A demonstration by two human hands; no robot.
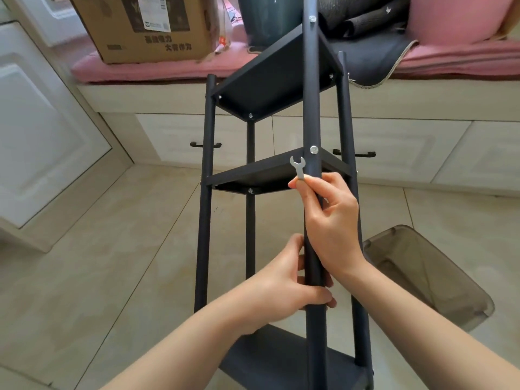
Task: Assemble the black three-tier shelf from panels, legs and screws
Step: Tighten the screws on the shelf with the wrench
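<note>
The black three-tier shelf [270,88] lies tilted away from me, with its legs running up the frame and three panels joined to them. My left hand [284,282] grips the nearest leg [311,108] low down. My right hand [329,220] rests against the same leg higher up and pinches a small silver wrench [297,168] between thumb and fingers. The wrench's open jaw points upward, just left of and below a silver screw [313,149] at the middle panel [261,175]. Another screw [312,18] sits on the same leg at the top panel.
A translucent grey bin [430,274] lies on the tiled floor at the right. Behind the shelf runs a window seat with drawers [174,136], a pink cushion [168,71], a cardboard box [146,26] and dark fabric [365,52]. White cabinet doors [36,130] stand at left.
</note>
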